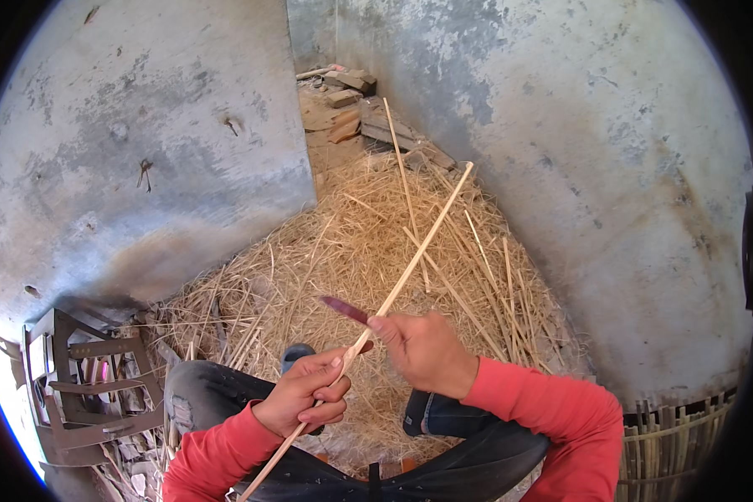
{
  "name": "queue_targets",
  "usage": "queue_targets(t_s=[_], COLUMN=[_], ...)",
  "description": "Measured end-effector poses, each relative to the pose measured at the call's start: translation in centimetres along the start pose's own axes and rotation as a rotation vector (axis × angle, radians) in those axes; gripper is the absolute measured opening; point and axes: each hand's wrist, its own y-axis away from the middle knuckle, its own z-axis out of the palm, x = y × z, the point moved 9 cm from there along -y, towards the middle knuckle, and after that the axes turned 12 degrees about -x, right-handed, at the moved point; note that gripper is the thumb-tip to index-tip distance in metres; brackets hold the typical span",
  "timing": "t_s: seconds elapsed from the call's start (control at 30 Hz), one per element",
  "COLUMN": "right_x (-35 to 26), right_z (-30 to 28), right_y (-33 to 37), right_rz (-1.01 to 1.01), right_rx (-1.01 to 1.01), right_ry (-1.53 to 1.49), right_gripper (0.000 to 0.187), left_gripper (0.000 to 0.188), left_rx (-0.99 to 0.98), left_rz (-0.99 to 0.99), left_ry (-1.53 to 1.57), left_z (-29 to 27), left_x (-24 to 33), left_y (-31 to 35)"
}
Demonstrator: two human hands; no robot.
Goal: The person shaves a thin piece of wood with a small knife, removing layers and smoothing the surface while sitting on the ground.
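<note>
A long, pale strip of split bamboo or wood (pixel 422 251) runs slantwise from my lap up toward the far right. My left hand (pixel 309 390) is closed around its lower part, with the fingers wrapped over it. A knife (pixel 343 309) with a dark, reddish blade crosses the strip just beyond that hand, its tip pointing left. My right hand (pixel 431 351) grips the knife, and its thumb lies against the strip beside the blade. The handle is mostly hidden in the fist.
Curly shavings (pixel 368 209) cover the floor around my bent legs, with several loose strips (pixel 506 309) on the right. A dark, broken frame (pixel 100 389) stands at left. Bricks (pixel 347 88) lie by the wall gap. A slatted basket (pixel 673 448) sits at lower right. Worn walls (pixel 594 167) enclose both sides.
</note>
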Motion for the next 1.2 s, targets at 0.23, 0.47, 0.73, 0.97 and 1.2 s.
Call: queue_targets(t_s=[0.23, 0.47, 0.73, 0.97, 1.2], right_x=[1.3, -1.0, -2.0, -2.2, -1.7], right_z=[-4.6, 0.2, 0.8, 0.9, -0.7], right_y=[-1.7, 0.6, 1.1, 1.1, 0.1], right_rz=[0.084, -0.061, -0.019, -0.010, 0.009], right_rx=[0.117, 0.049, 0.053, -0.022, 0.049], right_ry=[0.010, -0.006, -0.095, -0.098, -0.117], right_gripper=[0.040, 0.041, 0.039, 0.037, 0.030], left_gripper=[0.050, 0.048, 0.045, 0.048, 0.048], left_rx=[-0.002, -0.014, -0.017, -0.038, -0.023], left_rz=[0.039, 0.083, 0.074, 0.099, 0.104], left_ry=[-0.092, -0.128, -0.073, -0.017, -0.017], left_z=[0.5, 0.2, 0.3, 0.8, 1.1], left_x=[0.6, 0.6, 0.2, 0.7, 1.0], left_y=[0.8, 0.6, 1.0, 0.7, 1.0])
